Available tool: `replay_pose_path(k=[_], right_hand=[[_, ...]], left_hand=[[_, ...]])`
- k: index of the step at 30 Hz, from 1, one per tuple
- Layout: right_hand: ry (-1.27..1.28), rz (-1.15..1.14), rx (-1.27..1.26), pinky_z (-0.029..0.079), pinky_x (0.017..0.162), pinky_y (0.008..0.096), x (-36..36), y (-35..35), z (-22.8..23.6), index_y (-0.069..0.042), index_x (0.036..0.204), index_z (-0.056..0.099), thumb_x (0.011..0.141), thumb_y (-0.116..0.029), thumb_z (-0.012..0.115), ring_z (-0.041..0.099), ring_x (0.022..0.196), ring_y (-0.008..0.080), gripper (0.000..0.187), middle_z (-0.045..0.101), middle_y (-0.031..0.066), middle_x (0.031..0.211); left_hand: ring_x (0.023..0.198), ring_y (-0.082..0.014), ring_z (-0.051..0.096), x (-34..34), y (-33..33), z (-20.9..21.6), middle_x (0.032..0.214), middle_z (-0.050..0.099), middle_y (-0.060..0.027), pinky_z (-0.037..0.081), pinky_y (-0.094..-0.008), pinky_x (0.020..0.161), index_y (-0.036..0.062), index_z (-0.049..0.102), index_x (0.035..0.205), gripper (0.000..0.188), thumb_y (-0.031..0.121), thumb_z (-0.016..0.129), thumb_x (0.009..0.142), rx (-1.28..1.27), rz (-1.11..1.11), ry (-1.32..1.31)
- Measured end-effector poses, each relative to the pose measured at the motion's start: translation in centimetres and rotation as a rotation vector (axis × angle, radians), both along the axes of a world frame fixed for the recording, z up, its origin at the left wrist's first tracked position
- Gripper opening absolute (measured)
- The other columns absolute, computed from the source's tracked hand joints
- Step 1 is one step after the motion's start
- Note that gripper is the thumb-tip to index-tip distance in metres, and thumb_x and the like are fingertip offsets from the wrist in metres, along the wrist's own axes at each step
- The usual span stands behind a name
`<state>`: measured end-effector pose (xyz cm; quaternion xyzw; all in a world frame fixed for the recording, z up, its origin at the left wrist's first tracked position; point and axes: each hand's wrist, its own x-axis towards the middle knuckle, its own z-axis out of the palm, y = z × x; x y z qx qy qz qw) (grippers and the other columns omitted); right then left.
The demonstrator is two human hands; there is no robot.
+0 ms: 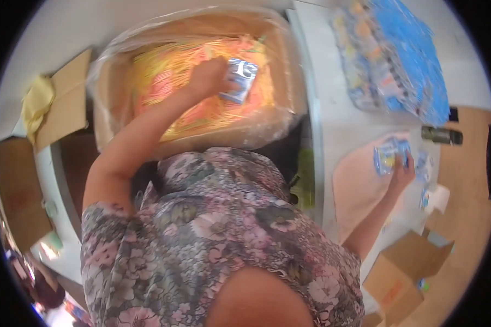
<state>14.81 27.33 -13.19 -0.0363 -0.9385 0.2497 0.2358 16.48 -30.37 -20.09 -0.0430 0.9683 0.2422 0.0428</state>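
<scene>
My left hand point(210, 78) reaches over a large cardboard box and is closed on the edge of a small blue and white packet point(243, 80). Below that packet lie many thin yellow, orange and pink sticks point(172, 82), filling the plastic-lined box point(112, 122). Over the table to the right, my right hand point(402, 170) grips a blue-edged, see-through pouch point(386, 157) with something yellow showing in it. A pale pink sheet point(354, 174) lies under and beside the pouch. The fingertips of both hands are partly hidden.
Stacked clear and blue plastic packs point(390, 54) sit at the far right of the white table point(330, 120). An open cardboard box point(401, 272) stands near right. At left are a cardboard flap point(65, 101), a yellow cloth-like piece point(37, 103) and another person point(43, 283).
</scene>
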Motion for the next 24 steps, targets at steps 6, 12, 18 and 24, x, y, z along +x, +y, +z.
replay_pose_path(k=[6,12,18,24], right_hand=[[0.267,-0.021,0.482,0.044,0.083,0.0444,-0.6,-1.3,-0.4,0.006,0.102,0.062,0.077,-0.029,0.07,0.057,0.093,0.0385,0.044,0.059,0.0235,0.104],[0.48,-0.08,0.547,0.041,0.089,0.0413,1.1,-6.5,2.6,0.003,0.102,0.063,0.082,-0.022,0.065,0.054,0.103,0.0327,0.031,0.059,0.0182,0.111],[0.635,0.199,0.485,0.042,0.084,0.0376,1.8,-16.6,5.4,-0.001,0.099,0.064,0.081,-0.012,0.067,0.055,0.101,0.0285,0.022,0.06,0.0142,0.111],[0.433,0.869,0.185,0.044,0.083,0.0362,0.8,-31.1,3.7,0.001,0.106,0.058,0.076,-0.002,0.066,0.055,0.099,0.0286,0.031,0.06,0.0145,0.109]], left_hand=[[0.088,-0.029,0.062,0.6,0.6,-0.3,0.09,0.063,-0.0134,0.048,-0.0378,0.074,0.0048,0.054,0.098,0.062,0.038,0.083,0.054,0.13,0.243,0.003],[0.083,-0.0266,0.062,0.6,-0.8,-1.8,0.087,0.064,-0.0133,0.049,-0.037,0.071,0.0053,0.062,0.089,0.045,0.028,0.081,0.056,0.248,0.293,0.007],[0.071,-0.0253,0.064,0.7,-0.7,-1.4,0.076,0.066,-0.0105,0.05,-0.0354,0.065,0.0084,0.067,0.084,0.021,0.018,0.073,0.066,0.321,0.323,0.155],[0.069,-0.0124,0.062,1.2,-0.9,-1.0,0.075,0.066,-0.005,0.049,-0.0268,0.064,0.0039,0.065,0.087,0.016,0.013,0.069,0.075,0.731,0.226,0.204]])
